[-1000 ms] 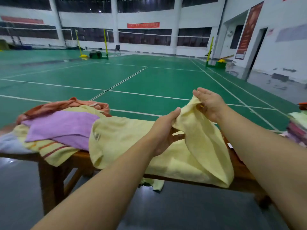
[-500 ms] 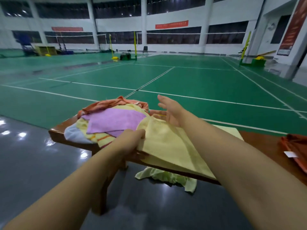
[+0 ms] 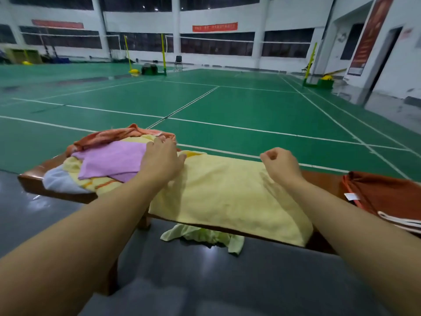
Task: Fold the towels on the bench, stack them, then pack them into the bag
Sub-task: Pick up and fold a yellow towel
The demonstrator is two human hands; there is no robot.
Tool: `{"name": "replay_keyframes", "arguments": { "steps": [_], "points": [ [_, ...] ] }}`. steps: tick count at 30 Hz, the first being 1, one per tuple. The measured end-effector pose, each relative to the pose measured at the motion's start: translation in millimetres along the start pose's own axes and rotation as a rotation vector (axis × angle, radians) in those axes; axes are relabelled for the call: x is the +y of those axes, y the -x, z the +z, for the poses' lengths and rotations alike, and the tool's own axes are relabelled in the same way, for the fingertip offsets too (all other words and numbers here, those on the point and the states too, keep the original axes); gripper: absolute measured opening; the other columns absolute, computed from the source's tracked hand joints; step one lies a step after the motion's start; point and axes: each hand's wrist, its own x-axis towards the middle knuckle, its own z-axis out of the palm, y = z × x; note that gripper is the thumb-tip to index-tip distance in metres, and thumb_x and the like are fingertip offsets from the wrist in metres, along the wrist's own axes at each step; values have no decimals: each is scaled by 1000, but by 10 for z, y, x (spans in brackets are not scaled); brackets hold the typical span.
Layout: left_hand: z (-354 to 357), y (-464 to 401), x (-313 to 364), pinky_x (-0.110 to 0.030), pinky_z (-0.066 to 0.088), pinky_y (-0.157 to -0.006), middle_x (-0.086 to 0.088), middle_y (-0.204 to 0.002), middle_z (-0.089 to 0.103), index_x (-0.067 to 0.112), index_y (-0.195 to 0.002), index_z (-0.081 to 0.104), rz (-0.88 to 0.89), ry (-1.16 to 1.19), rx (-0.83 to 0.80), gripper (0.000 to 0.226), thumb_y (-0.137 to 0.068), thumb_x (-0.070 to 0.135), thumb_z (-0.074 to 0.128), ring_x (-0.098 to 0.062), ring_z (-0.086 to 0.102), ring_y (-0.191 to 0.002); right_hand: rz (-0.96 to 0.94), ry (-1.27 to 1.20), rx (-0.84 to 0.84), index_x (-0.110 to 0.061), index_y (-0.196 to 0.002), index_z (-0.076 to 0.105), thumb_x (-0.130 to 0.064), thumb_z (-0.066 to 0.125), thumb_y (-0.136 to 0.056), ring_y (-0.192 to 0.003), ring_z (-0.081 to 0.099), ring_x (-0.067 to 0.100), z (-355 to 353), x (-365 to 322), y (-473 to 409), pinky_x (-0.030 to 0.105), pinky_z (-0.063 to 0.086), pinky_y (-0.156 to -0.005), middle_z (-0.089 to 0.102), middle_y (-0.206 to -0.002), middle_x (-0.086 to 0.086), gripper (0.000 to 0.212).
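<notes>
A pale yellow towel [image 3: 227,195] lies spread flat across the wooden bench [image 3: 32,179]. My left hand [image 3: 163,158] rests palm down on its left end, fingers fairly straight, beside the pile. My right hand [image 3: 280,165] is curled at the towel's far right corner and seems to pinch the edge. The pile at the bench's left end holds a purple towel [image 3: 111,160], an orange towel [image 3: 118,134], a yellow striped towel [image 3: 100,184] and a white towel [image 3: 59,181]. A rust-brown bag [image 3: 387,195] with white straps lies on the right.
A light green towel [image 3: 205,236] lies crumpled on the dark floor under the bench's front edge. Beyond the bench stretch green badminton courts with net posts [image 3: 163,53] and a chair [image 3: 178,62] far back. A doorway opens in the wall at far right.
The yellow towel went from held up bunched to spread flat on the bench. My right hand moved from the left end to the far right corner; my left hand now lies flat.
</notes>
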Motion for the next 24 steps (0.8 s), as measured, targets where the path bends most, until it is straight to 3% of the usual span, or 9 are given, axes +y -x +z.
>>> {"name": "replay_keyframes", "arguments": {
  "steps": [2,4,8,11,16,18,20,21,24],
  "points": [
    [52,-30,9,-46,40,-102,-21,-136,50,8,-133,52,-22,-89,-4,54,-98,48,56,-40,45,-124,43,339,-1,-17,-115,64,-51,56,-95,-108,63,31,-176,222,33,37,48,-82,67,-118,6,40],
    [73,-71,13,-45,43,-99,-21,-137,49,8,-134,53,-91,-98,-21,61,-95,55,59,-40,45,-125,126,587,-115,-15,-111,61,-64,53,-91,-109,63,34,-343,352,48,38,47,-80,65,-120,10,54],
    [97,-179,45,-40,49,-84,-18,-120,59,14,-112,61,-95,-150,-117,46,-86,51,68,-38,55,-111,195,724,-293,-15,-90,57,-70,59,-80,-102,65,32,-481,405,31,37,52,-82,69,-111,8,57],
    [93,-199,67,-41,53,-81,-14,-111,64,18,-90,52,-51,-83,-85,29,-83,41,68,-36,58,-100,273,561,-366,-6,-84,56,-50,68,-89,-81,64,29,-506,296,84,33,52,-72,68,-95,11,46],
    [103,-216,72,-40,50,-83,-7,-111,66,19,-109,55,-41,230,-43,29,-93,40,65,-28,58,-96,239,268,-201,-8,-71,46,-35,62,-97,-65,47,24,-584,312,134,33,33,-55,48,-70,6,41],
    [90,-230,77,-41,50,-90,-6,-119,64,17,-117,57,-79,454,-7,36,-92,40,70,-27,59,-105,231,29,-121,-10,-73,50,-30,64,-96,-68,47,24,-560,363,151,34,33,-60,50,-72,7,34],
    [62,-221,106,-43,50,-98,-6,-126,62,20,-123,56,-121,711,34,42,-90,38,74,-25,59,-113,278,-263,-24,-11,-94,59,-30,70,-93,-83,56,23,-555,385,188,34,43,-72,60,-91,5,21],
    [46,-208,126,-42,50,-99,-7,-126,61,22,-126,56,-129,809,55,42,-91,37,74,-25,59,-114,318,-401,13,-12,-104,60,-30,74,-91,-90,59,22,-566,394,207,35,48,-79,62,-100,4,26],
    [-16,-160,192,-33,48,-87,-6,-116,58,27,-128,61,-110,937,102,32,-97,34,66,-20,57,-103,392,-693,121,-15,-103,68,-29,84,-82,-94,67,21,-639,437,222,40,57,-87,70,-104,4,30]
  ]
}}
